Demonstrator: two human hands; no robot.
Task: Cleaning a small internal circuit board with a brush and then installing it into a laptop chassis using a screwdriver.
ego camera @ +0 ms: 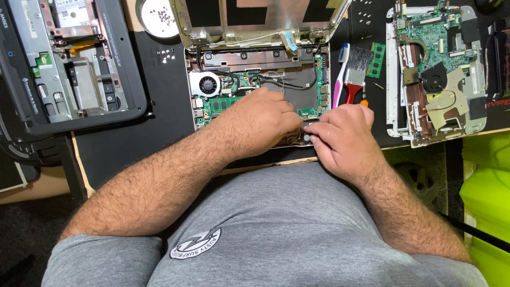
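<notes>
The left hand (265, 119) hides the near middle of the opened silver laptop base with green circuit boards (249, 87). At its 3 o'clock, the right hand (342, 135) has fingers together on the base's front edge; what they pinch is hidden. One round fan (206, 84) shows.

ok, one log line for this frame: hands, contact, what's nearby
left hand: on opened laptop base | right hand: fingers at its front right corner | fan: uncovered | toothbrush, brush: right of base

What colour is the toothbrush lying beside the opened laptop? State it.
The toothbrush is pink and white with blue near the head; head view.
</notes>
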